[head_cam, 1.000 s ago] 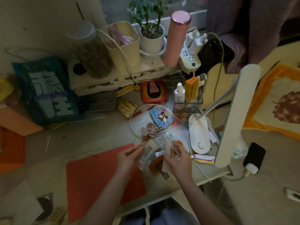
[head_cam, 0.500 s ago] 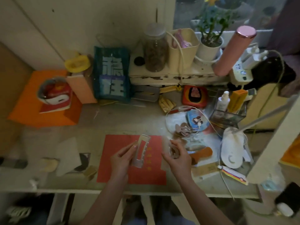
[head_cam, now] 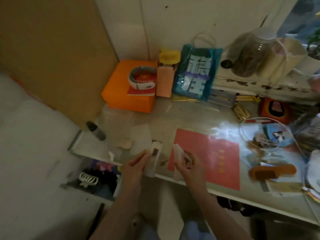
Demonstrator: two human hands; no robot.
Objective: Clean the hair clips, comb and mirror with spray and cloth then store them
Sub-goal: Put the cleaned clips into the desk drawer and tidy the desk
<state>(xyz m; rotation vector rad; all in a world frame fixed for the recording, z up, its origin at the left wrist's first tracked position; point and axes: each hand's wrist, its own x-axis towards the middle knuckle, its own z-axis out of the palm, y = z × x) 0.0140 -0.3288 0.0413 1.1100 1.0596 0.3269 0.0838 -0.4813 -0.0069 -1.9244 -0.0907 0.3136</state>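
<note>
Hands meet over the front edge of the pale, cluttered desk (head_cam: 173,115). The left hand (head_cam: 136,163) holds a translucent rectangular hair clip (head_cam: 154,157) upright, thumb and fingertips pinching its long side, just left of the red paper sheet (head_cam: 216,153) lying flat on the desk. The right hand (head_cam: 187,161) curls its fingers round a pale, whitish cloth (head_cam: 178,154), blurred by motion, over the red sheet's left border. Clip and cloth sit close beside each other but apart.

An orange-brown plastic comb (head_cam: 272,171) lies flat on the desk well to the right, near the red sheet's right edge. Below the desk's left end, an open drawer (head_cam: 97,181) holds a white claw-shaped hair clip (head_cam: 88,179) on dark things.

At the back stand an orange cardboard box (head_cam: 121,94) with a red booklet and a grey-white band on top, a blue plastic bag with large pale characters (head_cam: 195,75), and a clear lidded jar of dark contents (head_cam: 249,54). A dark small bottle (head_cam: 96,130) lies at the desk's left end.
</note>
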